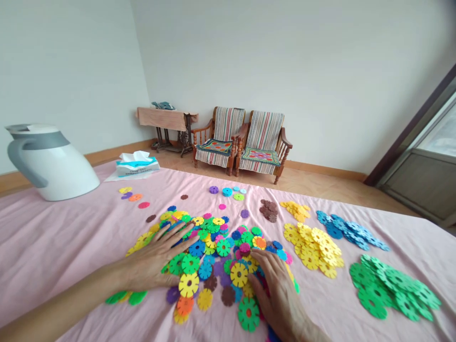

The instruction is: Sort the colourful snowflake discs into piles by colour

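A mixed pile of notched plastic discs (223,247) in green, yellow, blue, purple, brown, orange and pink spreads over the pink cloth in front of me. On the pile's left side my left hand (162,256) lies flat with its fingers spread, palm down on the discs. My right hand (276,285) rests over the right side, fingers loosely curved and thumb apart, touching discs near a yellow disc (239,275). Whatever lies beneath both palms is hidden. An orange disc (185,306) sits at the pile's near edge, between the hands.
Sorted heaps lie to the right: green discs (395,287), yellow discs (313,247), blue discs (351,230), brown discs (269,210). A white jug (67,166) and a tissue box (137,166) stand at the left. Two wooden chairs (263,137) are beyond the table.
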A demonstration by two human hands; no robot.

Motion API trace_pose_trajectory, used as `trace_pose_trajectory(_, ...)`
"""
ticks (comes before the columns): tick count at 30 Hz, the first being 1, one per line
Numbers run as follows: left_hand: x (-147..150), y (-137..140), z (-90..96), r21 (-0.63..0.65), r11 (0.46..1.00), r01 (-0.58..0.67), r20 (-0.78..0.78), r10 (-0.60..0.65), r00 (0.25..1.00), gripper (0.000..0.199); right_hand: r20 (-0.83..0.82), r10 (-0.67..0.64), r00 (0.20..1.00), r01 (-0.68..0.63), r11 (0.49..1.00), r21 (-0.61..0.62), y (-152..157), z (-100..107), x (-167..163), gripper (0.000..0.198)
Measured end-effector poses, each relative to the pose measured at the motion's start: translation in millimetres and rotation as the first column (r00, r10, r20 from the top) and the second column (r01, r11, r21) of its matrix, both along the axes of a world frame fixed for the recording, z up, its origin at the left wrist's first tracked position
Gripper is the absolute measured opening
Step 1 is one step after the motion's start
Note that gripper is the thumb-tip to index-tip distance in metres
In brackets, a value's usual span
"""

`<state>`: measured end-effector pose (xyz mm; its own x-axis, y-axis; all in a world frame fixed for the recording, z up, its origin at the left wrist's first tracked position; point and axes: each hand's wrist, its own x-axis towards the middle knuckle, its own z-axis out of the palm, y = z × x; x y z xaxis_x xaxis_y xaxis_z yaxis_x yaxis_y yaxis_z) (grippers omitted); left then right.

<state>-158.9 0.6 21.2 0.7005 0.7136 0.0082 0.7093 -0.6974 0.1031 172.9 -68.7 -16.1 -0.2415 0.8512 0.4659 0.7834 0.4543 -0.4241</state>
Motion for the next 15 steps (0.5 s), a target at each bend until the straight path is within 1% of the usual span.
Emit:
trace_pose_trajectory(4, 27, 20, -1.1, 0.002, 0.996, 0.085, 0.01, -0.085, 0.996, 0.082, 0.002, 0.003, 1.0, -0.003, 1.0, -0.003, 0, 3, -1, 0.034)
trace_pose_trajectory(7, 46, 29, -2.9, -0.005, 0.991, 0.135, 0.03, -0.135, 0.99, 0.08, -0.001, 0.007, 1.0, -0.007, 1.0, 0.004, 0, 4, -2, 0.031)
trace_pose_trajectory(11, 69, 31, -2.5, -0.021, 0.983, 0.182, 0.08, -0.18, 0.98, 0.081, -0.017, 0.014, 1.0, -0.014, 1.0, -0.002, -1, 4, -2, 0.03)
trace_pose_trajectory(13, 79, 30, 0.2, -0.034, 0.98, 0.198, 0.124, -0.193, 0.973, 0.081, -0.024, 0.014, 1.0, -0.015, 1.0, -0.007, -2, 5, -2, 0.03)
trace_pose_trajectory(15, 86, 27, 3.7, -0.074, 0.976, 0.207, 0.187, -0.19, 0.964, 0.078, -0.03, 0.008, 1.0, -0.009, 1.0, -0.012, -3, 6, -3, 0.03)
